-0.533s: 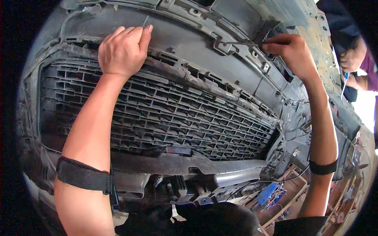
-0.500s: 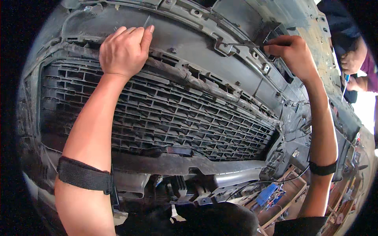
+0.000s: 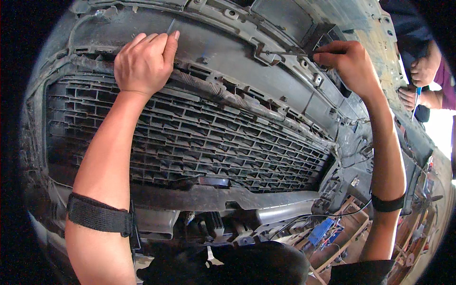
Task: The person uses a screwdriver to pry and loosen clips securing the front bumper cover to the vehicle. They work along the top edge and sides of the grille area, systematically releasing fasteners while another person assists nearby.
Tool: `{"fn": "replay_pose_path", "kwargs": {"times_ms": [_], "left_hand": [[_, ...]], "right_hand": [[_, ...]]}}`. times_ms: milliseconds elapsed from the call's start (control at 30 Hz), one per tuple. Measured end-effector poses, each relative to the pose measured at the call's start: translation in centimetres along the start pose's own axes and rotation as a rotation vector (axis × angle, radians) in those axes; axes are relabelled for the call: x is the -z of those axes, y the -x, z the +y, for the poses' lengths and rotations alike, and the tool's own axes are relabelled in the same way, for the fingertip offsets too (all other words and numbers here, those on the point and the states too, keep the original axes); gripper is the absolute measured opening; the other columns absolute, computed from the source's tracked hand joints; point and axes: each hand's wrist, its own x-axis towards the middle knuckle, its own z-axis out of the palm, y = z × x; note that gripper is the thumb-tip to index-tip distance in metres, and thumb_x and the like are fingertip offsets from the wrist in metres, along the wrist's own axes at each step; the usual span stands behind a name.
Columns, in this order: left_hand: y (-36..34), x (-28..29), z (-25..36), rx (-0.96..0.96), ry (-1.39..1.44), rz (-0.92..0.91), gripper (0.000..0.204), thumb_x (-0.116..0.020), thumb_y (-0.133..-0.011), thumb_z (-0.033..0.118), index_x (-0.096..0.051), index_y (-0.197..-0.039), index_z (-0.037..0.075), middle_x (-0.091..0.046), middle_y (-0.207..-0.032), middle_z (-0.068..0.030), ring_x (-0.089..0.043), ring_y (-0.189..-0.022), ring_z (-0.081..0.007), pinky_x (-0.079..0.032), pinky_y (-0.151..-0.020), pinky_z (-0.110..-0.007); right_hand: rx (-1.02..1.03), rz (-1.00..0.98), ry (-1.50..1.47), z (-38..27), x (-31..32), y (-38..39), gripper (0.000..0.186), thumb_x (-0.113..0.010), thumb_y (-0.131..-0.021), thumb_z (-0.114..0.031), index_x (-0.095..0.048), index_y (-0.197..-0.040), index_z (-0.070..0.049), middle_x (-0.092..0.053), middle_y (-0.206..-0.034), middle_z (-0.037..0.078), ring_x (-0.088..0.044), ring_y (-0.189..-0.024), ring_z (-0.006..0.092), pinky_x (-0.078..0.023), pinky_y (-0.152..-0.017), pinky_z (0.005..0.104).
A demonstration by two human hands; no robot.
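Note:
My left hand (image 3: 143,64) is closed in a fist above the bumper's mesh grille (image 3: 213,137). A thin pointed blade-like strip (image 3: 171,25) sticks up past its thumb; the rest is hidden in the fist. At the upper right, my right hand (image 3: 346,64) is closed in a pinch on a thin dark metal rod (image 3: 289,53). The rod points left, its far end at a small bracket (image 3: 266,56) on the bumper's (image 3: 223,50) upper rail. Whether rod and bracket touch, I cannot tell. The fingers cover the rod's near end.
A ribbed conduit (image 3: 213,88) runs along the grille's upper edge. At the far right, a co-worker's hands (image 3: 422,71) hold a blue-handled tool (image 3: 418,92) with a thin shaft. A wooden rack (image 3: 354,232) with a blue item (image 3: 321,232) stands at the lower right, near a black cable (image 3: 327,216).
The view has shifted slightly, so the bumper appears a little further left. Both my hands keep their grips. The co-worker's lower hand has moved left toward the panel.

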Motion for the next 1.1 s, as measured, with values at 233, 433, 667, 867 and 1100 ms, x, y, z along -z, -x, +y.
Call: {"fn": "replay_pose_path", "kwargs": {"times_ms": [233, 433, 667, 867, 1100], "left_hand": [[0.0, 0.0, 0.0, 0.012, 0.009, -0.003, 0.037, -0.054, -0.092, 0.031, -0.056, -0.063, 0.009, -0.059, -0.064, -0.0042, -0.057, -0.063, -0.0265, -0.047, -0.057, -0.038], [0.1, 0.1, -0.1, 0.012, 0.012, -0.014, 0.036, -0.053, -0.092, 0.031, -0.056, -0.064, 0.009, -0.059, -0.064, -0.0045, -0.057, -0.063, -0.0268, -0.047, -0.057, -0.039], [0.0, 0.1, 0.0, 0.004, -0.003, -0.008, 0.036, -0.053, -0.093, 0.031, -0.057, -0.064, 0.009, -0.059, -0.064, -0.0045, -0.056, -0.062, -0.0268, -0.047, -0.057, -0.039], [0.0, 0.1, 0.1, 0.000, -0.012, -0.010, 0.037, -0.053, -0.093, 0.031, -0.055, -0.064, 0.009, -0.059, -0.065, -0.0049, -0.057, -0.063, -0.0269, -0.047, -0.057, -0.039], [0.1, 0.0, 0.0, 0.009, -0.031, -0.020, 0.038, -0.052, -0.093, 0.033, -0.056, -0.064, 0.008, -0.060, -0.066, -0.0052, -0.058, -0.064, -0.0275, -0.047, -0.058, -0.040]], "right_hand": [[0.027, 0.007, -0.039, 0.2, 0.1, -0.1, 0.027, -0.067, -0.078, -0.030, -0.074, -0.089, -0.007, -0.067, -0.074, 0.013, -0.061, -0.066, 0.0205, -0.049, -0.069, 0.0317], [-0.041, -0.011, -0.085, 0.6, 0.0, 0.1, 0.027, -0.068, -0.078, -0.030, -0.074, -0.089, -0.006, -0.067, -0.073, 0.011, -0.060, -0.065, 0.0188, -0.048, -0.068, 0.0307], [0.047, 0.015, 0.008, 0.0, 0.2, -0.1, 0.029, -0.066, -0.078, -0.030, -0.071, -0.085, -0.002, -0.063, -0.071, 0.019, -0.060, -0.064, 0.0288, -0.049, -0.068, 0.0370], [0.218, 0.009, 0.309, -2.4, 0.0, 0.4, 0.025, -0.062, -0.077, -0.022, -0.065, -0.073, 0.003, -0.060, -0.068, 0.025, -0.062, -0.067, 0.0400, -0.051, -0.066, 0.0447], [0.789, -0.107, 0.929, -3.6, 0.0, -0.4, 0.019, -0.064, -0.070, -0.013, -0.064, -0.088, -0.006, -0.061, -0.083, 0.012, -0.063, -0.074, 0.0317, -0.052, -0.064, 0.0423]]}}
